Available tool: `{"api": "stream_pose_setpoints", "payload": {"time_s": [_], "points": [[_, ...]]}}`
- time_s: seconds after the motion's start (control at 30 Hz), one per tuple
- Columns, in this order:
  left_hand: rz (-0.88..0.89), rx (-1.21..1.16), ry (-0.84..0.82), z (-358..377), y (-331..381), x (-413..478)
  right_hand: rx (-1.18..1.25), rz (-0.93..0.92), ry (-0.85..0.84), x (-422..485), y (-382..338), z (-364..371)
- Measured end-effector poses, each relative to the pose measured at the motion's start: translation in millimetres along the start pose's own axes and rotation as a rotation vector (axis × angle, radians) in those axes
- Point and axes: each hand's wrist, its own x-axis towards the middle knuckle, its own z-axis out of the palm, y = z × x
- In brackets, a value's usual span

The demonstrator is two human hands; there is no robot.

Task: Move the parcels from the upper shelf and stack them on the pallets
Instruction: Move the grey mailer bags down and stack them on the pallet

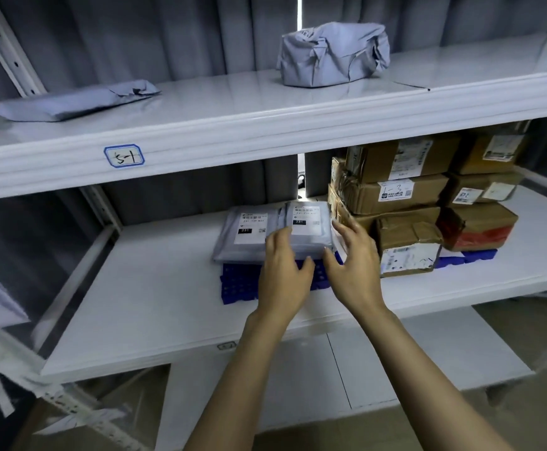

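- The left hand (285,275) grips the near edge of a grey parcel (309,227). Its fingers are curled over the top and its thumb is tucked against the front edge.
- The right hand (353,265) is beside the same parcel's right edge. Its fingers are spread and fairly straight and hold nothing, and its thumb touches the near right corner.
- That grey parcel lies label up on a small pile on a blue pallet (238,283), which sits on the middle shelf (155,307).
- A second pile of grey parcels (243,239) lies just to its left on the same pallet, touching it, also with a white label facing up.
- To the right, cardboard boxes (405,193) are stacked several high on another blue pallet (470,257). The nearest box is close to the right hand's fingers.
- Two parcels are on the upper shelf (233,102). A flat parcel (70,100) lies at the left, and a bulky parcel (334,55) in crumpled grey wrap stands well apart from it, farther right and back.
- A blue-edged shelf tag (124,155) with handwriting is stuck on the front lip of the upper shelf.
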Motion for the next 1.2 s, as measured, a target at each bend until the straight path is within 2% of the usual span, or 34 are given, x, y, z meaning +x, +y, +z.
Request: {"api": "stream_pose_setpoints", "payload": {"time_s": [0.33,0.57,0.7,0.87,1.2], "points": [[0.436,0.267,0.195,-82,79,-24,0.021,-0.462,0.171,-9,-76,-65],[0.527,0.528,0.354,-144,116,-9,0.003,-0.655,0.181,17,-150,-83],[0.475,0.643,0.387,-180,114,9,-0.028,-0.708,0.118,36,-184,-78],[0.329,0.762,0.408,-221,100,43,-0.096,-0.717,0.004,55,-223,-54],[0.041,0.796,0.459,-302,55,106,-0.239,-0.719,-0.252,93,-291,28]]}}
